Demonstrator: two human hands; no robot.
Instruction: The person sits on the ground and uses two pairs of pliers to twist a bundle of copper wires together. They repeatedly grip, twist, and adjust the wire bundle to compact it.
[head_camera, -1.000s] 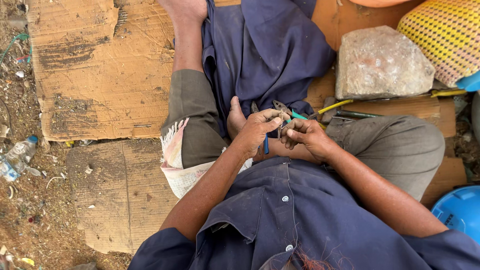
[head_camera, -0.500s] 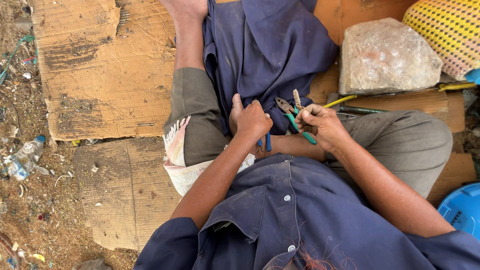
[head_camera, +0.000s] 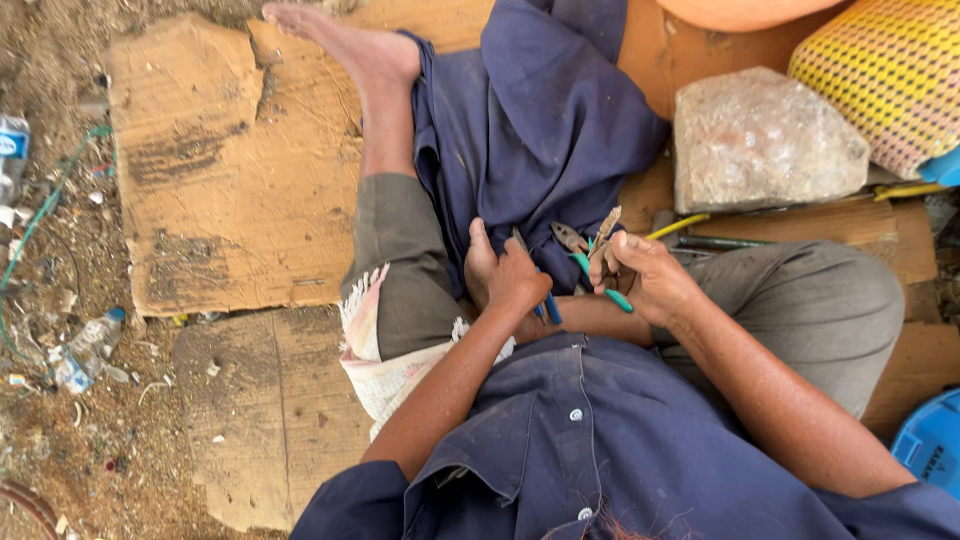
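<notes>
The right hand (head_camera: 655, 280) pinches green-handled pliers (head_camera: 590, 262) over the lap, a thin rusty strip (head_camera: 606, 228) at their 1 o'clock. They look stiff and light (handles grip best). The left hand (head_camera: 510, 280) is curled around a blue-handled tool (head_camera: 548, 306).

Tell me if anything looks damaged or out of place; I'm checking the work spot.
The cardboard sheet is torn and stained. A crushed plastic bottle lies in the dirt. The right hand holds rusty green-handled pliers; the left hand grips a blue-handled tool.
</notes>
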